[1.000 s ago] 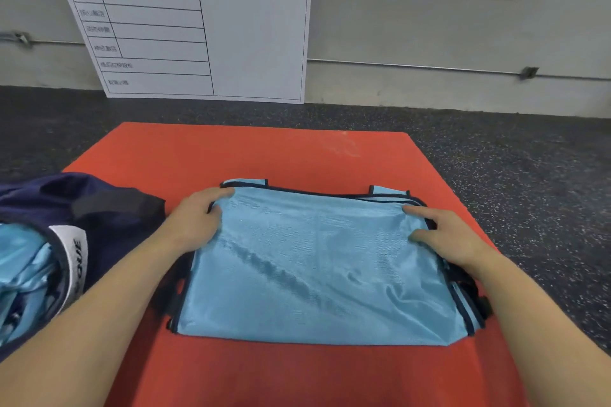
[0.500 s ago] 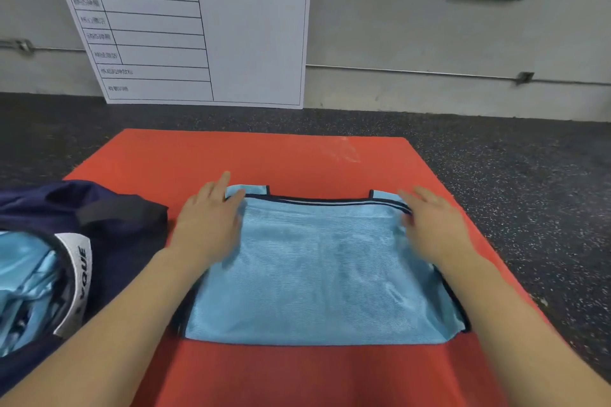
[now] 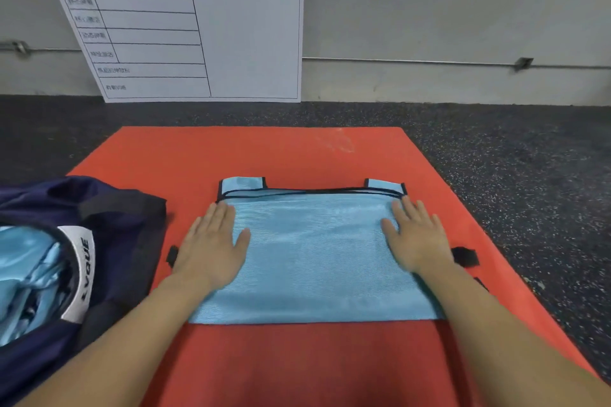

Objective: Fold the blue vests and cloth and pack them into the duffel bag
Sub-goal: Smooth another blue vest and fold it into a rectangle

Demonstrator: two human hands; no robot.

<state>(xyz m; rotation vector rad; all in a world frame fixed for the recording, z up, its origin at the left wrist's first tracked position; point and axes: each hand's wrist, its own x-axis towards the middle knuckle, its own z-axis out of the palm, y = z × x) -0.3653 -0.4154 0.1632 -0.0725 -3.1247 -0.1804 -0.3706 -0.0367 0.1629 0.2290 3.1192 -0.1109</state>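
A light blue mesh vest with black trim lies folded in half on the red mat, its two shoulder straps poking out at the far edge. My left hand lies flat on the vest's left edge, fingers straight. On the right side my right hand presses flat in the same way. A navy duffel bag stands open at the left, with shiny blue fabric inside it.
Black strap tabs stick out from under the vest at both sides. Dark speckled floor surrounds the mat. A white schedule board leans against the grey wall behind.
Both hands let go of the folded-over edge at the far corners and slid back toward me, now lying flat on the vest. The fabric looks smoother.
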